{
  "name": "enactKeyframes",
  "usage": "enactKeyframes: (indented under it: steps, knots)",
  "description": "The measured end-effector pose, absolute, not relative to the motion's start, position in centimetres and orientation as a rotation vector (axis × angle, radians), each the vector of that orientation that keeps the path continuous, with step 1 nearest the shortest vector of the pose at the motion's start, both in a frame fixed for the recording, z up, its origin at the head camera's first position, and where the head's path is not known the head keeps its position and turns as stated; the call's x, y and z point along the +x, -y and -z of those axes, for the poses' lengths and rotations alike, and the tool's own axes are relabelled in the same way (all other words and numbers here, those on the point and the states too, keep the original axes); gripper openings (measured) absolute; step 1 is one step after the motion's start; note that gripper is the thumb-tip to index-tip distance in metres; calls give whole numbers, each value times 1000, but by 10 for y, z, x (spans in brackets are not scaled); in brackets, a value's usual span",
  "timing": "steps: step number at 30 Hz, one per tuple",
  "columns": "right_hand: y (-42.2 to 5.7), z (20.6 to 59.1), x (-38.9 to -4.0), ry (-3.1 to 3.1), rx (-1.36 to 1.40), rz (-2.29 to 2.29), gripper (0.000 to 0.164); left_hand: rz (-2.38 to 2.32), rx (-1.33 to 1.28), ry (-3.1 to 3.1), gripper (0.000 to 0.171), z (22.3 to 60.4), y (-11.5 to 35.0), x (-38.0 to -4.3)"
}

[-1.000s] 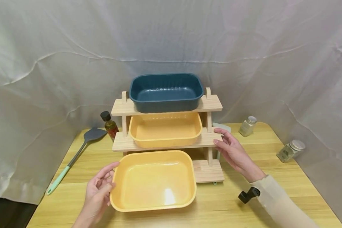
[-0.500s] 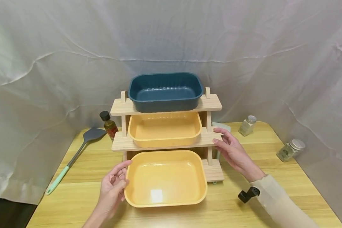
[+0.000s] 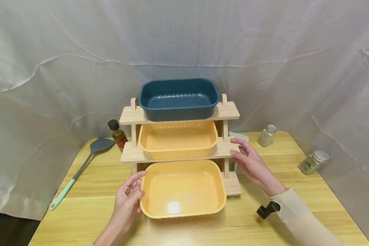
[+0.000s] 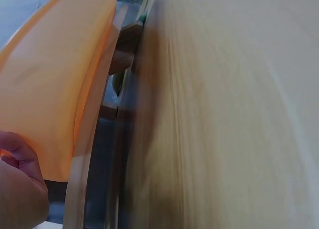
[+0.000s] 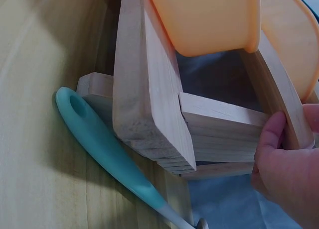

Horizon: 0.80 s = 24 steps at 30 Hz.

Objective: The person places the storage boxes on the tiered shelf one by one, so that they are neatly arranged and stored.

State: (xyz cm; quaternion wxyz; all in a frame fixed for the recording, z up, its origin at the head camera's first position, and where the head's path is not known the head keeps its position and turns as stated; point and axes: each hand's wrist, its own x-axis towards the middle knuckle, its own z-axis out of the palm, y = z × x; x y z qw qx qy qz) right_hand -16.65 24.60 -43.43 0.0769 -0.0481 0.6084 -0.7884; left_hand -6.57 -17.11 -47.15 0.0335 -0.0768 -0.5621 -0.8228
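A three-tier wooden rack (image 3: 232, 184) stands mid-table. My left hand (image 3: 126, 201) pinches the left rim of a yellow rectangular bin (image 3: 184, 191), its thumb on the near side. This bin lies over the lowest shelf and covers most of it; in the left wrist view its yellow wall (image 4: 55, 79) shows right along the shelf board. At the right end of the middle shelf, my right hand (image 3: 253, 164) grips the board between thumb and fingers, also visible in the right wrist view. A second yellow bin (image 3: 178, 138) sits on that shelf, and a dark blue bin (image 3: 178, 100) on top.
On the left lie a grey turner (image 3: 101, 145) with a mint handle and a standing sauce bottle (image 3: 120, 137). Two spice jars (image 3: 267, 136) are at the right. Beside the rack's right foot lies a utensil with a turquoise handle (image 5: 109, 149). Grey cloth surrounds the table.
My left hand has moved the front yellow bin rightward and slightly back, over the lowest shelf beneath the other bins. My right hand keeps its grip on the middle shelf.
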Motion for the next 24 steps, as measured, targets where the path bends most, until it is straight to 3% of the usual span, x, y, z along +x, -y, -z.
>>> enactKeyframes:
  steps: [24]
  knots:
    - [-260, 439, -165, -1837, -190, 2367, 38, 2465, -224, 1835, 52, 471, 172, -78]
